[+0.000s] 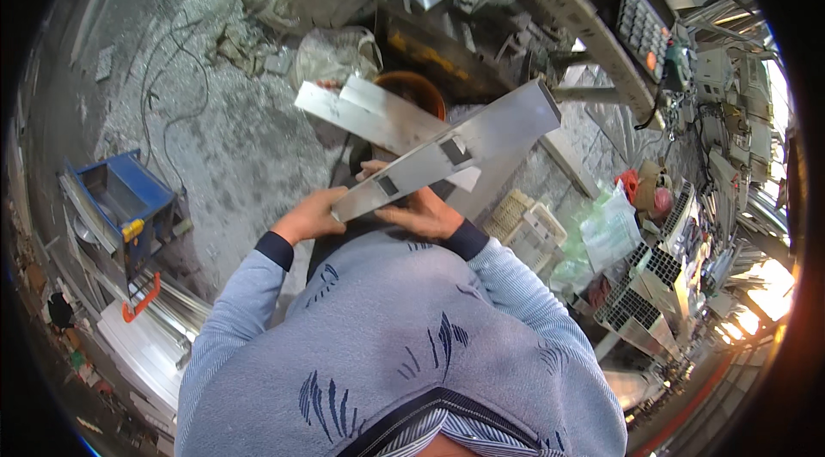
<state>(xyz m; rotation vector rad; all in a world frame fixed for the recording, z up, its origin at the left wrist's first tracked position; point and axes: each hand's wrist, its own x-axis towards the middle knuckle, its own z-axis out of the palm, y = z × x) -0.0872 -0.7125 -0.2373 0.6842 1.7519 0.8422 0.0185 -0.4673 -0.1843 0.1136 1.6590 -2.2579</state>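
Note:
I hold a long hollow aluminium profile (pixel 468 146) with rectangular cut-outs in its side; it runs from my belly up and to the right. My left hand (pixel 314 214) grips its near end from the left. My right hand (pixel 425 214) clasps the same end from below and the right. A second flat aluminium section (pixel 369 113) lies crosswise under the profile, above an orange bucket (pixel 418 92). My grey-blue sweater fills the lower picture.
A blue metal box (pixel 129 199) with an orange clamp (pixel 142 300) stands at the left among aluminium bars. Metal shavings and cables cover the floor (pixel 189 113). At the right are white crates (pixel 528 229), plastic bags, stacked hollow profiles (pixel 640 285) and a keypad (pixel 643 27).

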